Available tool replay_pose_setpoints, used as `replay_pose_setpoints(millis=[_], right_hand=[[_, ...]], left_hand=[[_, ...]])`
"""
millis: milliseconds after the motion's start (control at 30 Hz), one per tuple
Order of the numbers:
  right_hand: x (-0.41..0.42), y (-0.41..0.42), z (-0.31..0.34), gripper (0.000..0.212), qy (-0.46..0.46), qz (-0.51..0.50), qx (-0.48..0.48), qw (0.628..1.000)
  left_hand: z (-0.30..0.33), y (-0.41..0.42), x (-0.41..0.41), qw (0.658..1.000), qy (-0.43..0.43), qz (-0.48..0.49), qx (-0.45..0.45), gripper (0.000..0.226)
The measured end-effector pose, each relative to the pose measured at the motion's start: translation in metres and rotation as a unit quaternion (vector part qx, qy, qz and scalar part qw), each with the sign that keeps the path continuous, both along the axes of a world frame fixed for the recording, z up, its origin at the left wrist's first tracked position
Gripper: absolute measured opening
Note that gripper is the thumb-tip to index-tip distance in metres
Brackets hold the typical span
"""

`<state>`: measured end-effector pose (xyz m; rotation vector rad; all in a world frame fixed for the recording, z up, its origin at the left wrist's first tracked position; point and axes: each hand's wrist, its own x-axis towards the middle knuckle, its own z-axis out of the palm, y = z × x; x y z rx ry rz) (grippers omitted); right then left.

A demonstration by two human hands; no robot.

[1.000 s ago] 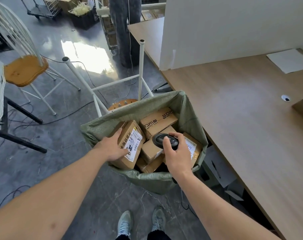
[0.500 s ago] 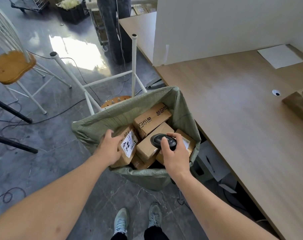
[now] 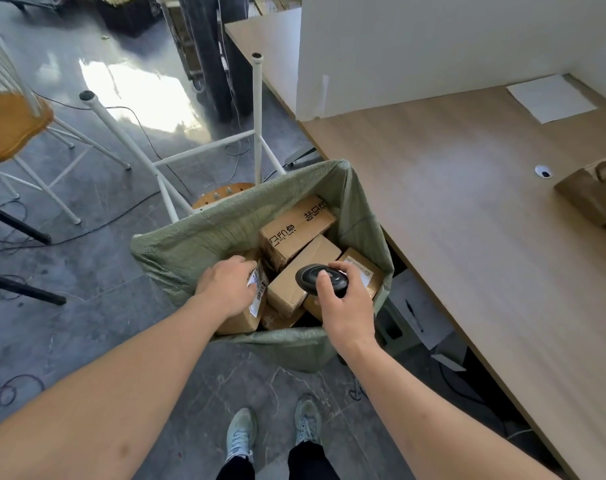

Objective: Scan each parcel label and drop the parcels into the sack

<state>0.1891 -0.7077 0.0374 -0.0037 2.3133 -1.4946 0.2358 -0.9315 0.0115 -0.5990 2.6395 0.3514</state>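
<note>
Gripping a labelled parcel [image 3: 246, 306] from above, the left hand [image 3: 227, 285] holds it inside the green sack [image 3: 204, 237], at its near left corner. The right hand [image 3: 346, 303] clasps a black scanner [image 3: 320, 278] just beside it, over other parcels [image 3: 294, 230]. The sack stands against the wooden table [image 3: 467, 237].

Woven green plastic sack [image 3: 225, 230], matt cardboard parcels [image 3: 294, 226], glossy black scanner [image 3: 320, 279], smooth wood-grain table [image 3: 467, 237].
</note>
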Motion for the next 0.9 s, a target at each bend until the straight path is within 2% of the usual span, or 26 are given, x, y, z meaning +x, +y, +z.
replay_pose_setpoints(millis=[200,467,633,900], right_hand=[[0.005,-0.008,0.020,0.019,0.030,-0.014,0.000,0.999],[0.030,-0.009,0.060,0.022,0.080,-0.088,-0.001,0.993],[0.051,0.012,0.091,0.027,0.110,-0.157,0.011,0.981],[0.073,0.074,0.134,0.023,0.154,-0.252,-0.001,0.955]], left_hand=[[0.030,0.010,-0.012,0.999,0.030,-0.040,-0.013,0.059],[0.074,0.025,-0.011,0.987,0.087,-0.130,-0.023,0.062],[0.104,0.044,-0.009,0.974,0.106,-0.199,-0.028,0.065],[0.160,0.115,-0.018,0.945,0.141,-0.293,-0.034,0.066]])
